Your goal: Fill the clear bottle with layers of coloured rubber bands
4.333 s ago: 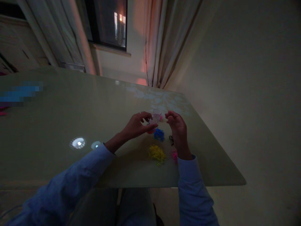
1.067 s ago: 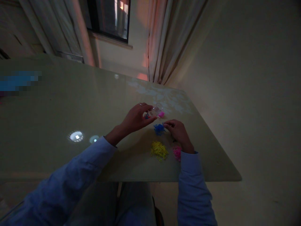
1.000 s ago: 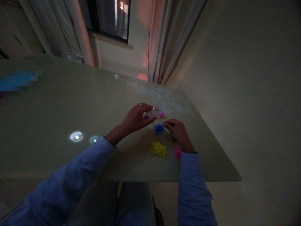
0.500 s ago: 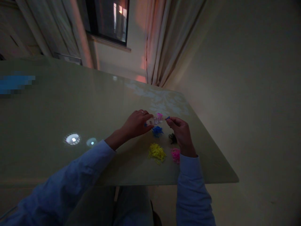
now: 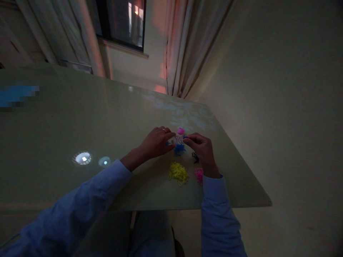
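My left hand (image 5: 160, 142), with a ring on one finger, is closed around a small clear plastic bottle (image 5: 179, 139) tilted on its side. A bit of blue shows at the bottle's left end. At the bottle's right end, my right hand (image 5: 200, 144) pinches a small blue band (image 5: 185, 136), mostly hidden by the fingertips. Just behind the bottle is a bright pink piece (image 5: 181, 131), perhaps a cap. Below the hands lie a blue pile (image 5: 179, 150) and a yellow pile (image 5: 178, 173) of thin bands. A black pile (image 5: 195, 157) and a pink pile (image 5: 198, 176) are partly covered by my right hand and wrist.
The glossy table (image 5: 128, 189) ends in a corner at the right, near a plain wall (image 5: 294, 125). A blurred blue object (image 5: 17, 95) lies at the far left. Curtains (image 5: 178, 50) and a window (image 5: 124, 23) stand beyond the table.
My right hand has moved left, bringing the blue band to the bottle's right end. The pink piece behind the bottle shows more fully. My left hand keeps its hold on the bottle.
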Demonstrator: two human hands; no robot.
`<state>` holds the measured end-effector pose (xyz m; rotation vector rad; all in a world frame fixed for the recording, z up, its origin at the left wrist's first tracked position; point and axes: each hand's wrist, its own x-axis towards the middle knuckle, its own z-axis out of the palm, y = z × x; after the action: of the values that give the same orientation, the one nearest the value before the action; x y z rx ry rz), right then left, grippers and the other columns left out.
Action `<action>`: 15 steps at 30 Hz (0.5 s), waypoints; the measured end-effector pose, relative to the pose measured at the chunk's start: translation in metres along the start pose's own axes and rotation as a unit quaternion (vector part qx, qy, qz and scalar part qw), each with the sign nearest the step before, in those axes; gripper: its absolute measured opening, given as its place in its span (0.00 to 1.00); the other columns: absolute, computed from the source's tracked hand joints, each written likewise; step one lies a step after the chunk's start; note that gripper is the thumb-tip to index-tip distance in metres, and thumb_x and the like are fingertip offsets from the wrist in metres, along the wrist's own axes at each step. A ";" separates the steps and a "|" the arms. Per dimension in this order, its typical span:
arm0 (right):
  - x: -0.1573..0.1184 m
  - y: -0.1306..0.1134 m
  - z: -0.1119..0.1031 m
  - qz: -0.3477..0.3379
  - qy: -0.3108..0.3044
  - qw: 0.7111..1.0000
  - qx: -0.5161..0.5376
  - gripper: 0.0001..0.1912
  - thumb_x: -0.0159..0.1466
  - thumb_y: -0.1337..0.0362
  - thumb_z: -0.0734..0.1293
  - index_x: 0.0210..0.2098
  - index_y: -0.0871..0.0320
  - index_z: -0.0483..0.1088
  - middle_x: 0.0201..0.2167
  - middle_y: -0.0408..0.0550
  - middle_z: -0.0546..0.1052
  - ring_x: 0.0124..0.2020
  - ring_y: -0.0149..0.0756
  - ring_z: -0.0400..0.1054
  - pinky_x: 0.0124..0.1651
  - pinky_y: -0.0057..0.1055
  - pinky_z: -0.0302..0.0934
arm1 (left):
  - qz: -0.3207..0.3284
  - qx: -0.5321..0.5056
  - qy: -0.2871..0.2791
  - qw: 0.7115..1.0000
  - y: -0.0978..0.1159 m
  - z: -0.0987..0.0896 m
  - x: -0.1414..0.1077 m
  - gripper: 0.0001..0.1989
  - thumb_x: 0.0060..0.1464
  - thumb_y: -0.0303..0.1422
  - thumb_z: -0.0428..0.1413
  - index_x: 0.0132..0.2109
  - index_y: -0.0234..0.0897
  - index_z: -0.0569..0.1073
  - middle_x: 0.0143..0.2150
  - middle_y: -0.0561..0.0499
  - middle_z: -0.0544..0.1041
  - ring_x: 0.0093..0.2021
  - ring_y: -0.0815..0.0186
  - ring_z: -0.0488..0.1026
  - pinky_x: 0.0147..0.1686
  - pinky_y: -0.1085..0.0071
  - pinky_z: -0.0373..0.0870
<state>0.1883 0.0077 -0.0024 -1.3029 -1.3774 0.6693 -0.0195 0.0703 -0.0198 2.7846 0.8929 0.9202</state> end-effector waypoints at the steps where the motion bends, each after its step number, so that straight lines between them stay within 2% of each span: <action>1: 0.000 0.000 0.000 0.000 0.000 1.000 0.004 0.11 0.52 0.56 0.79 0.29 0.54 0.81 0.29 0.44 0.80 0.32 0.35 0.73 0.38 0.33 0.68 | 0.000 0.001 -0.004 1.000 0.001 0.000 0.000 0.18 0.57 0.37 0.63 0.53 0.35 0.78 0.45 0.41 0.81 0.46 0.53 0.77 0.45 0.58 0.72; 7: 0.000 -0.002 0.000 -0.006 0.007 1.000 0.011 0.10 0.52 0.55 0.79 0.29 0.54 0.81 0.29 0.43 0.80 0.32 0.35 0.72 0.38 0.32 0.66 | -0.001 -0.022 0.000 1.000 0.002 0.000 0.000 0.19 0.57 0.38 0.63 0.52 0.33 0.78 0.45 0.40 0.81 0.45 0.53 0.77 0.45 0.58 0.72; 11: 0.000 -0.003 -0.001 -0.016 0.016 1.000 -0.017 0.15 0.56 0.47 0.75 0.29 0.53 0.81 0.29 0.44 0.80 0.33 0.37 0.71 0.39 0.34 0.66 | -0.005 -0.037 0.002 0.999 0.002 0.001 0.000 0.18 0.57 0.38 0.63 0.52 0.33 0.78 0.45 0.40 0.80 0.45 0.53 0.77 0.45 0.58 0.73; 15: -0.001 -0.003 -0.002 -0.039 0.040 0.998 -0.018 0.24 0.63 0.40 0.68 0.31 0.53 0.82 0.27 0.45 0.76 0.31 0.35 0.67 0.36 0.33 0.63 | -0.002 -0.062 0.004 0.998 -0.001 0.003 -0.001 0.18 0.58 0.38 0.63 0.52 0.34 0.78 0.46 0.40 0.80 0.45 0.55 0.77 0.46 0.58 0.73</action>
<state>0.1886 0.0057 0.0007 -1.2850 -1.3733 0.5366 -0.0186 0.0707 -0.0230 2.6753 0.8125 0.9515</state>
